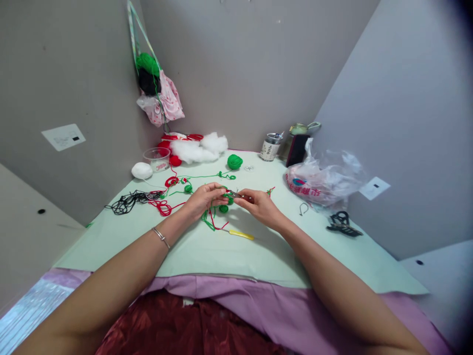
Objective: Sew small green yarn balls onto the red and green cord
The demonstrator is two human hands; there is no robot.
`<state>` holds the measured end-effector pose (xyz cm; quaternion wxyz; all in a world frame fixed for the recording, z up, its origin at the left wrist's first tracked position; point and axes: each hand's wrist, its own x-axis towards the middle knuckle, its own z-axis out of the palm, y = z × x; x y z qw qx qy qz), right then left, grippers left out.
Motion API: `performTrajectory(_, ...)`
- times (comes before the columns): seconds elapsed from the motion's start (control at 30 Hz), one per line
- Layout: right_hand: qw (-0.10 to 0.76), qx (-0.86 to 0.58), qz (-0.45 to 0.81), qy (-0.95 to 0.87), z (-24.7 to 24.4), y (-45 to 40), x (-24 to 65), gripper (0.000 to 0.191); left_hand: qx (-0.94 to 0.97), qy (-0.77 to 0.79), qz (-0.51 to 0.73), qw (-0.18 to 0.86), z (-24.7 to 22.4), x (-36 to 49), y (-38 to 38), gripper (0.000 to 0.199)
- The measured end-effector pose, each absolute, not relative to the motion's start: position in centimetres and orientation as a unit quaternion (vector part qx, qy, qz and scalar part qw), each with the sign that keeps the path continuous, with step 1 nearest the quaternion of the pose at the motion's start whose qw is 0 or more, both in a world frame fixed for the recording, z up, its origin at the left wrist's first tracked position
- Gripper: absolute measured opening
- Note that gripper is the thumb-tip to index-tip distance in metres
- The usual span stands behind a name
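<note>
My left hand (206,198) is closed, its fingertips pinching a small piece of red and green yarn work (228,192). In my right hand (256,204) are small metal scissors (235,195), with the blades pointing left at the yarn by my left fingertips. Whether the blades touch the yarn I cannot tell. Below the hands, green and red yarn strands trail over the table, along with a small green ball (223,209). A crochet hook with a yellow handle (241,234) lies nearest to me, with a red strand by its tip.
Green yarn ball (234,161), white stuffing (195,149), clear tub (156,160) and tangled black yarn (135,201) lie behind and left. On the right are a can (270,147), a phone (297,150), a plastic bag (318,182) and a black hair claw (343,224). Grey walls enclose the table (185,259).
</note>
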<state>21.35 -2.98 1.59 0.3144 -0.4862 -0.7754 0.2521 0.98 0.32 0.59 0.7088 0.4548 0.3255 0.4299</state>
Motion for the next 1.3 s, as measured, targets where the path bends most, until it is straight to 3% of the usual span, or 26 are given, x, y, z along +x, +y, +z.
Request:
performTrajectory(0.8, 0.282, -0.484, 0.264, -0.785, 2.5, -3.1, 21.5, 0.04, 0.506, 0.315, 0.398, 0.697, -0.5, 1.3, 0.6, 0.031)
performTrajectory(1.3, 0.294, -0.467, 0.386, -0.739, 2.5, -2.9, 21.7, 0.038, 0.497, 0.304, 0.398, 0.709, -0.3, 1.3, 0.4, 0.03)
